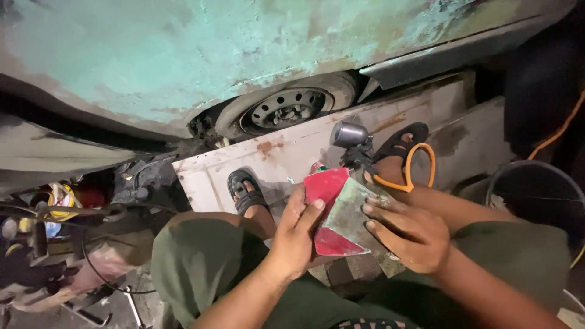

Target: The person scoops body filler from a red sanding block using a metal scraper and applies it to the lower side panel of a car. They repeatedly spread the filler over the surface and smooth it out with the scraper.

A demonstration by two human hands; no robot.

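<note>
Squatting beside a car body (183, 55) stripped to patchy green primer and rust, far across the scene, with a bare steel wheel (286, 109) tucked under the arch. Below it, a pale, rust-flecked panel (280, 152) lying flat, 2 sandalled feet planted on it — left foot (247, 192), right foot (399, 146).

Near centre, a red block (326, 213) wrapped part-way in a grey-green abrasive sheet (350, 213), held between both hands above the knees. Left hand (295, 234) curled loosely round the block's left edge, thumb laid along the red face; right hand (408, 234) half open, fingertips pressing the sheet down onto the block's right side.

Likely risks, judged from here: sheet slipping off the block if the right fingertips ease up, since nothing but pressure appears to pin it; the small lamp (348, 134) on its clamp with orange handles (420, 164), perched just beside the right foot, knocked over by a shift of the leg; a stumble on the cable and tools (55, 244) cluttering the near left.

Far right, a dark bucket (536, 195) and an orange cord (557, 131). At left, a yellow-and-white wrapper or packet (61, 198), crumpled, too blurred to describe further. No signs visible.
</note>
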